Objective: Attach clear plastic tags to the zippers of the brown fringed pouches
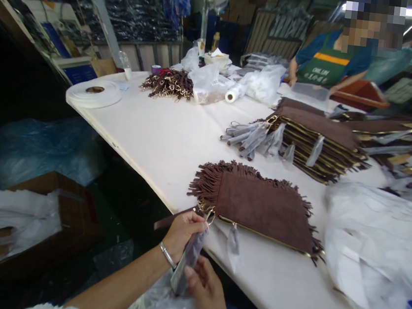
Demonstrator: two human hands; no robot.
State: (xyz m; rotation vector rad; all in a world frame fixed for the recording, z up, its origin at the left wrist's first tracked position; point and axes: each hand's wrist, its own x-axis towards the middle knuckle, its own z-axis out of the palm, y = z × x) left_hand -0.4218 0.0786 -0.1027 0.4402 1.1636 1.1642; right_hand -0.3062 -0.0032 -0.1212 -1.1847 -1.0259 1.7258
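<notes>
A brown fringed pouch [263,208] lies near the table's front edge, its gold zipper along the side facing me. From its corner hangs a strap in a clear plastic sleeve [189,261], held below a gold clasp [209,218]. My left hand [184,231], with a silver bracelet at the wrist, pinches the strap's upper end by the clasp. Lower down, my right hand [208,293] has its thumb and fingers closed on the sleeve's lower part. A small plastic-covered zipper pull [232,247] dangles over the table beside the pouch.
Behind the pouch stands a stack of similar pouches [315,142]. White wrapping material [377,248] lies at right. Farther off are a pile of straps with gold clasps [169,83], a white tape roll [96,93] and a co-worker [324,64]. An open carton [73,209] stands below left.
</notes>
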